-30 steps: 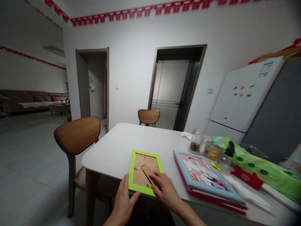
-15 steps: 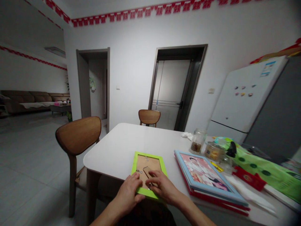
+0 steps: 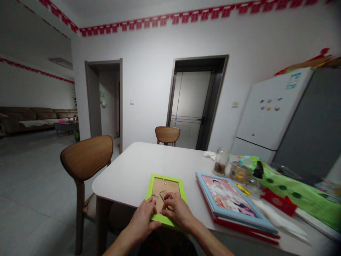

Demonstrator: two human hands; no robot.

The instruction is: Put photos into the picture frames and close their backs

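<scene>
A lime-green picture frame (image 3: 151, 184) lies face down at the front edge of the white table, its brown backing board (image 3: 169, 184) facing up. Small metal clips (image 3: 164, 181) sit along the opening, with one (image 3: 155, 196) on the left side. A folding stand outline shows mid-board, partly covered. My left hand (image 3: 144, 217) grips the frame's lower left corner, thumb along the bottom rim. Over the lower right of the board, my right hand (image 3: 178, 212) is curled, thumb and fingers closed at the bottom clip, which they mostly hide.
Right of the frame, a light-blue framed photo (image 3: 229, 199) lies on red items. Behind it stand a glass jar (image 3: 221, 161), a squat jar (image 3: 239, 172) and a green package (image 3: 295, 192). Wooden chairs (image 3: 87, 156) stand left and at the far side (image 3: 167, 134). A fridge (image 3: 269, 110) stands right.
The view has tilted up and shifted slightly. My right hand's fingers have curled in more tightly around the bottom clip. My left hand keeps its hold on the frame's corner.
</scene>
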